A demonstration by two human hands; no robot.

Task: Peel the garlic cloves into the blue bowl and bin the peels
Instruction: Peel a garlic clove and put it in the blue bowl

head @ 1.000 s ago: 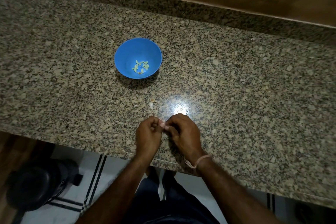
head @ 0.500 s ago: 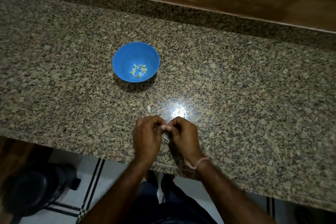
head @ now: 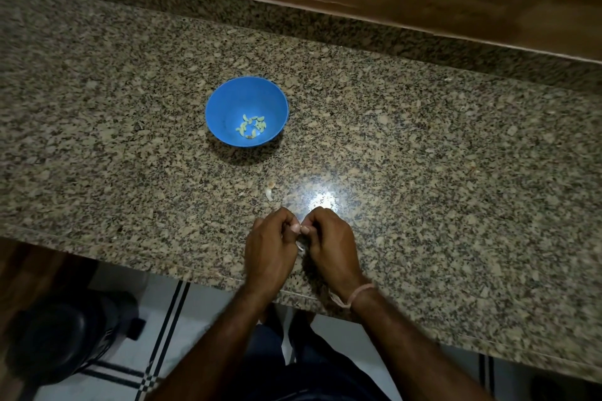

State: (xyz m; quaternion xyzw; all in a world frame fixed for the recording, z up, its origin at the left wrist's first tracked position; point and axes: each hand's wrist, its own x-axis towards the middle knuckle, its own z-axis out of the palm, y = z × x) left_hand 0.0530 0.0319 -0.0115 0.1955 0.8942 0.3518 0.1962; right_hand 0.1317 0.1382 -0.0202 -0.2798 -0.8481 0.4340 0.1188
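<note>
A blue bowl (head: 228,101) stands on the granite counter with several pale peeled garlic cloves (head: 250,127) at its bottom. Near the counter's front edge my left hand (head: 270,247) and my right hand (head: 332,244) are pressed together, fingertips pinching a small garlic clove (head: 299,228) between them; most of it is hidden by the fingers. A bit of white peel (head: 300,248) hangs just below the fingertips. Loose peel pieces (head: 269,193) lie on the counter between my hands and the bowl.
The granite counter (head: 439,179) runs wide to both sides, with a raised back ledge and wood wall behind. A black round bin (head: 62,335) sits on the tiled floor below the counter's edge at lower left. A bright light glare (head: 322,203) shines near my hands.
My hands stay together at the same spot, fingers working slightly on the clove. A sliver of peel now shows below the fingertips. The view has shifted a little.
</note>
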